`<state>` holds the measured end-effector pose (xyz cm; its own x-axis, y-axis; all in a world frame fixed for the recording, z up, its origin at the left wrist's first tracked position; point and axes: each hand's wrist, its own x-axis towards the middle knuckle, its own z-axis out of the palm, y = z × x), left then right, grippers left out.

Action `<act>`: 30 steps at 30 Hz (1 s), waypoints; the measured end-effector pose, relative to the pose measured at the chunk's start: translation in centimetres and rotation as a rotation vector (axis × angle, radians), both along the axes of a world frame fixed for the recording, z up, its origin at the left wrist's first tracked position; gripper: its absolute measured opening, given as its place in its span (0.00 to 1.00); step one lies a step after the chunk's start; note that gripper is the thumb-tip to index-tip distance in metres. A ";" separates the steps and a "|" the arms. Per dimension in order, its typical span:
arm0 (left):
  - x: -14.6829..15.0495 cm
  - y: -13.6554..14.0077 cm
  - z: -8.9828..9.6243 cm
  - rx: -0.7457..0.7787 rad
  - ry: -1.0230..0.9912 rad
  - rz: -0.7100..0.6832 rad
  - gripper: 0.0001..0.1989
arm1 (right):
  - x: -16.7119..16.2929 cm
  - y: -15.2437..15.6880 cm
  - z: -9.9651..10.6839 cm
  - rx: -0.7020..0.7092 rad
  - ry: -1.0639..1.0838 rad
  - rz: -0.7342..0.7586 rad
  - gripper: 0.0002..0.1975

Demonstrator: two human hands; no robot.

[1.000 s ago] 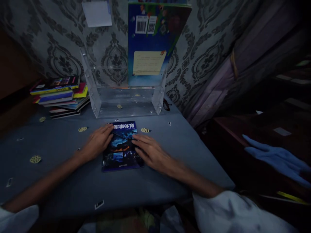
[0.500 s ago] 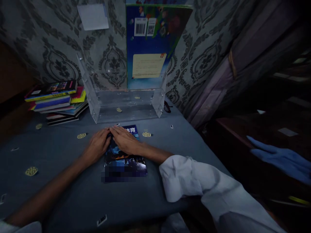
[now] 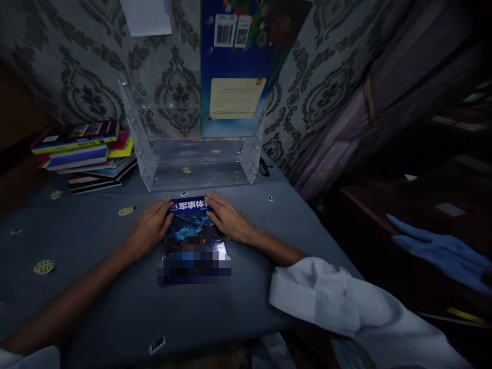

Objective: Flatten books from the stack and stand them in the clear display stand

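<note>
A thin booklet [image 3: 196, 233] with a dark blue cover and white Chinese lettering lies flat on the cloth-covered table. It is turned so that its lettering looks upside down to me; the lower cover is blurred out. My left hand [image 3: 151, 225] rests along its upper left edge, fingertips at the corner and thumb on the side. At the upper right edge my right hand [image 3: 228, 218] lies with fingers stretched out over the corner. Both hands are open, touching the booklet without a visible grip. A clear acrylic rack [image 3: 200, 174] stands just beyond.
Several books [image 3: 82, 154] are stacked at the left. A large blue book [image 3: 238, 66] stands upright behind the rack. Dark glasses [image 3: 265, 167] lie by the rack's right side. Beyond the table's right edge are a purple curtain [image 3: 330, 138] and a blue glove-like shape [image 3: 442, 251].
My right hand has slid right, from the middle of the cover to its right edge, uncovering the title and picture. My left hand stays at the left edge. The view has tilted slightly down.
</note>
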<state>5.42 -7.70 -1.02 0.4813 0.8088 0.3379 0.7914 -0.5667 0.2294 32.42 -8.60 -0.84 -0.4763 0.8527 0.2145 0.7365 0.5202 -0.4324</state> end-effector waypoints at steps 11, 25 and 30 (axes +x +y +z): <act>0.4 0.5 0.9 -0.092 0.083 -0.087 0.26 | 1.1 0.9 -1.1 -0.012 0.192 0.046 0.23; 3.7 2.7 1.7 -0.209 0.169 -0.279 0.29 | 0.7 0.3 -1.4 -0.008 0.150 0.008 0.22; 4.1 2.6 1.9 -0.204 0.198 -0.299 0.28 | 0.5 -0.3 -0.8 -0.034 0.104 0.003 0.24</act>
